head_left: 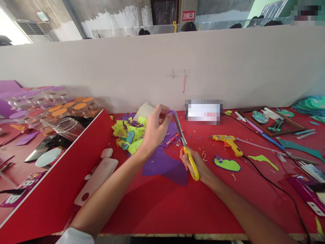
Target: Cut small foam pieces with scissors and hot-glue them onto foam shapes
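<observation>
My left hand [157, 128], raised over the table's middle, pinches a small purple piece [171, 112] between thumb and fingertips. My right hand [194, 161] is wrapped round the yellow handles of a pair of scissors [190, 159], whose blades point up and away. The blade tips reach the purple piece; whether they are cutting into it I cannot tell. Below both hands lies a purple sheet [162, 164] with small scraps on it. Yellow-green scraps [138, 134] are heaped left of my left hand, with a teal and purple cut-out [128, 139] on top.
Right of my right hand lie a green shape with a dark edge [227, 165] and a yellow glue gun [228, 142] with its black cord. A lit screen [203, 112] stands at the back. A red divider [61, 162] and a white power bank [98, 179] are at left.
</observation>
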The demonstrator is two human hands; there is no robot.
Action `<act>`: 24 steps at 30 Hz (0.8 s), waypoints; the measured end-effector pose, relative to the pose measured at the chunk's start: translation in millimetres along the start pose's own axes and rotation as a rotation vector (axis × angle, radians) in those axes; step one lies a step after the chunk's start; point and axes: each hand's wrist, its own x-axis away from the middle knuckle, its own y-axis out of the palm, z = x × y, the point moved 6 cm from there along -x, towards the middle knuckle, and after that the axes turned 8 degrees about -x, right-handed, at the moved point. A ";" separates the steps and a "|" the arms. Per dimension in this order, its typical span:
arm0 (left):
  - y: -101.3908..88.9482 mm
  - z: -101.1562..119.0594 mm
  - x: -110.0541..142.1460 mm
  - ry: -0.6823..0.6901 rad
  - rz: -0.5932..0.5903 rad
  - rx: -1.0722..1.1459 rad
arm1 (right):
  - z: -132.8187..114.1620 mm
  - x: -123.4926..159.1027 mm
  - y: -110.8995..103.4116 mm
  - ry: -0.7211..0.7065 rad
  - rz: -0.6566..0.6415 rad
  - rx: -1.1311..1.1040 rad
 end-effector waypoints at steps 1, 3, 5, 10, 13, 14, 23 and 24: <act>2.9 -0.1 1.3 -0.008 -0.015 0.002 | 1.5 0.0 0.0 -0.004 0.005 -0.007; 8.5 0.0 4.2 -0.018 -0.043 -0.005 | 6.2 -0.1 -0.6 -0.005 0.018 -0.045; 12.9 0.9 6.8 -0.015 -0.065 -0.020 | 11.1 -0.1 -2.2 0.007 0.040 -0.096; 18.6 3.6 11.5 -0.003 -0.118 -0.032 | 11.4 -0.4 -8.7 0.020 0.090 -0.098; 19.1 3.5 12.2 -0.012 -0.128 -0.043 | 6.7 -1.0 -12.1 -0.001 0.094 -0.067; 18.9 3.4 12.1 -0.015 -0.128 -0.045 | 5.7 -1.2 -12.6 -0.007 0.090 -0.060; 17.5 2.1 11.8 -0.058 -0.103 -0.018 | 4.2 -2.3 -5.1 -0.054 0.051 -0.028; 17.9 2.3 12.0 -0.056 -0.103 -0.019 | 4.1 -2.0 -4.7 -0.054 0.052 -0.026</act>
